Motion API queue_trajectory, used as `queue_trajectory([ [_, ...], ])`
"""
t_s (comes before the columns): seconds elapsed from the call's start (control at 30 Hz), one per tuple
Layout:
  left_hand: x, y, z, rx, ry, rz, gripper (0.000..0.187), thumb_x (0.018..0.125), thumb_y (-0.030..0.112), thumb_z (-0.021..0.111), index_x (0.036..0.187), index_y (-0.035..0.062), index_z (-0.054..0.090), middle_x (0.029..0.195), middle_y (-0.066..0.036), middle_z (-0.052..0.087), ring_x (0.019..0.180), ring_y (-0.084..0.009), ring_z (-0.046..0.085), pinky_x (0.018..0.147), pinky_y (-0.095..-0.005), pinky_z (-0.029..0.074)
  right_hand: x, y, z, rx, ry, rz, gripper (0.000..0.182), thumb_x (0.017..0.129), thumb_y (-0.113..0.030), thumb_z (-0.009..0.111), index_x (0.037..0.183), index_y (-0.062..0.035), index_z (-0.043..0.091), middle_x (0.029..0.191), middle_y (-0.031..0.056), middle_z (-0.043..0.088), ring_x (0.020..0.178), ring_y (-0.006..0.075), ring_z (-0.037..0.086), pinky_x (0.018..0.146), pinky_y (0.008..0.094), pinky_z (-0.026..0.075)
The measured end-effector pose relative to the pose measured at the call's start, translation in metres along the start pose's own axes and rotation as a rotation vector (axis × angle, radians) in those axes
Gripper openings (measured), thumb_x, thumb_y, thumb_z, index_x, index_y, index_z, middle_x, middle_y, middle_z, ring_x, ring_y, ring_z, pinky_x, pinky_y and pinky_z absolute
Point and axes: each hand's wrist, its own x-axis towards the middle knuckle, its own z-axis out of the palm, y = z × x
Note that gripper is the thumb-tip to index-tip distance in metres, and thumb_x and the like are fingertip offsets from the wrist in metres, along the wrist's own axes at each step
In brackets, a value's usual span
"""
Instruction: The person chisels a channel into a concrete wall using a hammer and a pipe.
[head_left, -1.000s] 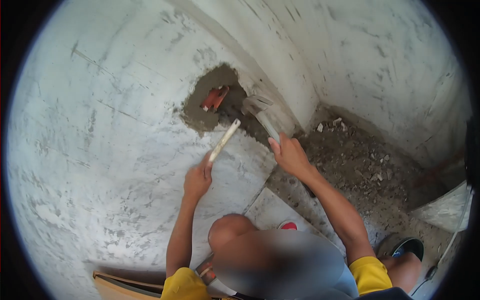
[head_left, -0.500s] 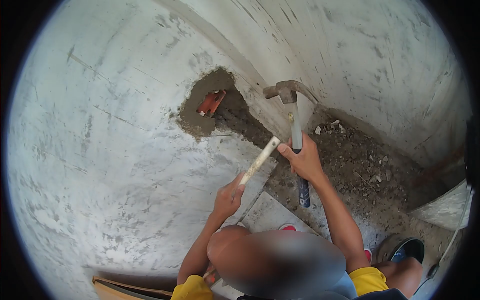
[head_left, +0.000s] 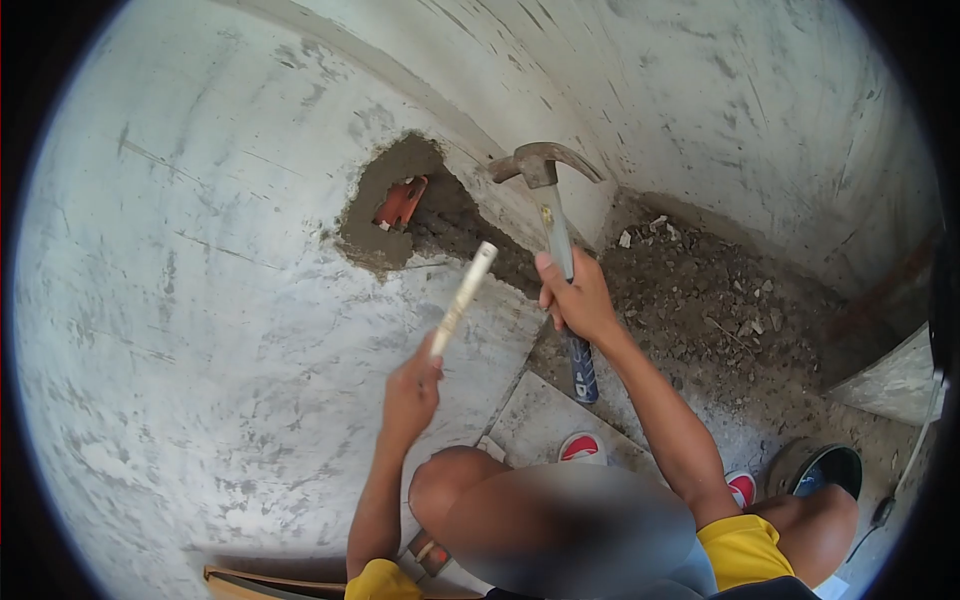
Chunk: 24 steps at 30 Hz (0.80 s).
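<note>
My left hand [head_left: 412, 395] is closed round the lower end of a pale, worn bar [head_left: 464, 300], whose upper end has a small hole and points up toward the wall. My right hand [head_left: 580, 297] grips a claw hammer [head_left: 540, 168] partway up its handle, with the metal head raised and the dark blue grip hanging below the fist. Behind both tools, a rough hole [head_left: 450, 222] is cut in the plastered wall. An orange box [head_left: 402, 203] sits inside it, ringed by grey mortar. Bar and hammer are apart.
Rubble [head_left: 700, 290] covers the floor at the wall corner. A dark round container [head_left: 830, 472] stands at the lower right beside a cable [head_left: 900, 480]. Red shoes [head_left: 582, 448] are below my hands. A yellowish board [head_left: 240, 583] lies at the lower left.
My left hand and the bar have moved left, and the bar stands steeper. My right hand and the hammer have shifted left and slightly up. The camera view has shifted a little.
</note>
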Motion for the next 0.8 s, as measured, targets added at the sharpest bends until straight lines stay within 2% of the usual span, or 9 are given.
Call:
queue_trajectory([
  [0.03,0.008,0.002,-0.008,0.046,-0.006,-0.023,0.041,0.101,0.015,0.049,0.141,0.0091,0.053,0.069,-0.014,0.062,0.064,-0.0278,0.064,0.063,-0.0392,0.051,0.0,0.001,-0.002,0.045,-0.037,0.039,0.044,0.099,-0.045,0.056,0.092,-0.0021,0.049,0.06,0.0036,0.052,0.04,0.01,0.049,0.036,0.026,0.039],
  [0.07,0.015,0.005,-0.015,0.046,-0.01,-0.023,0.041,0.101,0.015,0.049,0.141,0.0091,0.053,0.069,-0.014,0.062,0.064,-0.0278,0.064,0.063,-0.0392,0.051,-0.001,0.003,-0.003,0.045,-0.035,0.042,0.044,0.099,-0.045,0.056,0.092,-0.0021,0.049,0.06,0.0036,0.052,0.04,0.01,0.049,0.036,0.026,0.039],
  [0.13,0.029,0.008,-0.026,0.077,-0.085,-0.127,0.04,0.102,0.018,0.048,0.141,0.0122,0.053,0.069,-0.015,0.061,0.066,-0.0287,0.064,0.067,-0.039,0.051,-0.002,0.007,-0.004,-0.048,-0.06,0.025,0.056,0.103,-0.055,0.039,0.092,-0.0015,0.05,0.06,0.0037,0.052,0.04,0.0114,0.048,0.036,0.0273,0.038],
  [0.27,0.044,-0.01,-0.029,0.116,-0.106,-0.139,0.04,0.103,0.023,0.046,0.142,0.0185,0.052,0.078,-0.024,0.064,0.078,-0.0421,0.065,0.07,-0.0426,0.05,-0.002,0.011,-0.002,-0.101,-0.082,-0.006,0.057,0.102,-0.056,0.039,0.092,-0.0014,0.051,0.058,0.0035,0.051,0.04,0.0117,0.049,0.038,0.028,0.038],
  [0.37,0.049,-0.012,-0.03,0.162,-0.088,-0.144,0.039,0.103,0.027,0.046,0.142,0.0214,0.053,0.085,-0.026,0.066,0.084,-0.046,0.064,0.073,-0.0458,0.05,0.0,0.019,-0.002,-0.173,-0.073,-0.085,0.057,0.102,-0.056,0.039,0.091,-0.0014,0.051,0.056,0.0027,0.05,0.04,0.0111,0.048,0.038,0.0288,0.038],
  [0.47,0.049,0.004,-0.034,0.278,-0.11,-0.199,0.039,0.103,0.029,0.045,0.141,0.0227,0.054,0.088,-0.026,0.067,0.086,-0.0456,0.064,0.075,-0.0476,0.05,0.001,0.019,-0.004,-0.277,-0.088,-0.159,0.056,0.103,-0.053,0.04,0.09,-0.0002,0.051,0.055,0.0046,0.051,0.043,0.0159,0.052,0.042,0.0324,0.04],
  [0.53,0.049,0.009,-0.033,0.31,-0.109,-0.203,0.039,0.103,0.029,0.045,0.14,0.0226,0.054,0.088,-0.026,0.067,0.086,-0.0455,0.064,0.075,-0.0484,0.05,-0.004,0.006,-0.003,-0.368,-0.084,-0.208,0.053,0.103,-0.045,0.042,0.094,0.0058,0.052,0.062,0.0253,0.054,0.061,0.0456,0.057,0.06,0.0486,0.044],
  [0.7,0.05,0.005,-0.031,0.303,-0.106,-0.179,0.039,0.102,0.028,0.045,0.141,0.023,0.053,0.086,-0.025,0.067,0.085,-0.0456,0.064,0.075,-0.0501,0.05,-0.018,-0.022,0.002,-0.397,-0.012,-0.363,0.046,0.103,-0.039,0.045,0.099,0.0068,0.052,0.068,0.0293,0.057,0.068,0.0502,0.06,0.061,0.0517,0.045],
  [0.8,0.049,-0.004,-0.031,0.259,-0.106,-0.176,0.04,0.102,0.028,0.045,0.141,0.0233,0.053,0.084,-0.025,0.066,0.084,-0.0461,0.064,0.074,-0.0506,0.05,-0.023,-0.006,0.015,-0.349,0.07,-0.469,0.044,0.103,-0.036,0.047,0.101,0.0076,0.052,0.069,0.0299,0.058,0.07,0.0517,0.06,0.062,0.0532,0.046],
])
